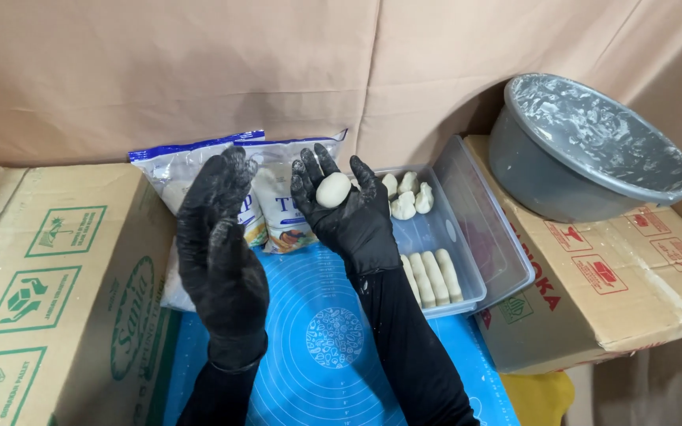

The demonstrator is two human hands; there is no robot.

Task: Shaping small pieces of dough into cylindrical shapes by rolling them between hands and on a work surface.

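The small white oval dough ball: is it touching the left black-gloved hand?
Apart. The head view shows the small white oval dough ball resting in the right hand, with a clear gap to the left hand.

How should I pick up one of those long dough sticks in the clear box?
Probably from above, pinching the middle of a dough stick gently across its narrow sides. The sticks lie flat, side by side in the clear box, so only their tops are open, and soft dough may sag if lifted by an end.
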